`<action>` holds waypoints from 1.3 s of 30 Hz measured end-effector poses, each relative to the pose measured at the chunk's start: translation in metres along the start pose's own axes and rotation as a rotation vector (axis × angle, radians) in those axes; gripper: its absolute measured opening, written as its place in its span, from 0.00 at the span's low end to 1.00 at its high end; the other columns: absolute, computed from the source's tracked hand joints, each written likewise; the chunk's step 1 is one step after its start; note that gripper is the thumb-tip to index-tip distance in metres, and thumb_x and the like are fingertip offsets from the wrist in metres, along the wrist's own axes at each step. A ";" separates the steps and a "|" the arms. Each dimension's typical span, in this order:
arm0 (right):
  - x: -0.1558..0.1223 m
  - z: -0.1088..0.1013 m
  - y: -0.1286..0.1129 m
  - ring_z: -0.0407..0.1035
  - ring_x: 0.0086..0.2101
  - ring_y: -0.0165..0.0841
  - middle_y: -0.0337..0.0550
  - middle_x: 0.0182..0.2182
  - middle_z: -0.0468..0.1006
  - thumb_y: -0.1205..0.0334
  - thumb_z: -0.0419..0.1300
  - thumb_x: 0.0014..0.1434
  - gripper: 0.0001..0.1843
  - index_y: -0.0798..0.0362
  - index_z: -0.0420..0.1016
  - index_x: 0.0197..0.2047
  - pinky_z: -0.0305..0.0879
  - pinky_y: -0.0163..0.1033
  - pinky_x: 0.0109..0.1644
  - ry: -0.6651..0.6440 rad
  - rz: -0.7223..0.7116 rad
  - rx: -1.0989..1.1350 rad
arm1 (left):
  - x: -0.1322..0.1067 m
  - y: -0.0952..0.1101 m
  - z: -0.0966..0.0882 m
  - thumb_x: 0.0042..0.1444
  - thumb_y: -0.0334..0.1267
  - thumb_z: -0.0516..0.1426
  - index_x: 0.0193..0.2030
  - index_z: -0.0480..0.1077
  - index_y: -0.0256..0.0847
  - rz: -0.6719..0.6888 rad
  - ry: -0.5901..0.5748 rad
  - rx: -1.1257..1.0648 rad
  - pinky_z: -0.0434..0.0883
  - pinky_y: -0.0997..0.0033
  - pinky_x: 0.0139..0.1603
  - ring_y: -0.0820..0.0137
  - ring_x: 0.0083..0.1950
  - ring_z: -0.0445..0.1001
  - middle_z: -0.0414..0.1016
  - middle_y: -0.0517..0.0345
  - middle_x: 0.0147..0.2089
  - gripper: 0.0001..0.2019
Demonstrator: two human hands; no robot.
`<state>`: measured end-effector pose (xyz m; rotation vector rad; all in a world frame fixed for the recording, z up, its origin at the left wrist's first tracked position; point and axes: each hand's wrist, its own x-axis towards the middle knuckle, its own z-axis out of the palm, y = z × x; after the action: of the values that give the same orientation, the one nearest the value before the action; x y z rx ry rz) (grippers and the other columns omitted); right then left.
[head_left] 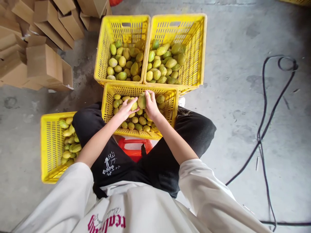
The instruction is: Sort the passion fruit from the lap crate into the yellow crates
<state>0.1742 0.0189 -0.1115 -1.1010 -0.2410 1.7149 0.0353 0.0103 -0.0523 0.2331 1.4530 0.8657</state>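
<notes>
Hands: two of yours are showing, the left hand (126, 109) and the right hand (152, 107)
Held fruits: you are holding two, one yellow fruit (133, 105) and one green fruit (142, 100)
Yellow crates (194, 61): four are standing near you
Crated fruits (134, 69): dozens are overlapping, too many for you to count exactly
Cardboard boxes (43, 64): at least eight are crowding together at your upper left
Red plastic piece (136, 157): one is showing between your legs
</notes>
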 end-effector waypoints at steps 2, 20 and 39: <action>-0.001 0.003 -0.005 0.84 0.61 0.38 0.32 0.49 0.86 0.47 0.80 0.73 0.17 0.39 0.78 0.52 0.89 0.38 0.62 0.064 -0.001 0.007 | 0.001 0.001 -0.002 0.77 0.31 0.77 0.51 0.79 0.46 0.027 0.001 -0.020 0.92 0.55 0.75 0.56 0.77 0.90 0.92 0.48 0.66 0.13; 0.000 -0.018 -0.006 0.85 0.54 0.48 0.34 0.47 0.84 0.40 0.95 0.44 0.48 0.36 0.68 0.54 0.93 0.54 0.53 -0.085 -0.035 -0.122 | 0.009 0.001 -0.005 0.81 0.46 0.74 0.45 0.81 0.46 -0.032 -0.042 -0.053 0.87 0.65 0.55 0.56 0.61 0.92 0.91 0.52 0.47 0.13; 0.001 -0.022 -0.012 0.84 0.71 0.55 0.45 0.57 0.92 0.31 0.90 0.51 0.41 0.40 0.79 0.56 0.91 0.62 0.74 -0.236 -0.003 -0.181 | 0.021 0.003 -0.008 0.79 0.52 0.73 0.48 0.81 0.48 0.019 0.026 -0.164 0.89 0.67 0.47 0.52 0.63 0.93 0.91 0.49 0.49 0.13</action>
<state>0.1980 0.0173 -0.1167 -1.0249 -0.5543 1.8483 0.0241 0.0228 -0.0672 0.1132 1.3972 1.0018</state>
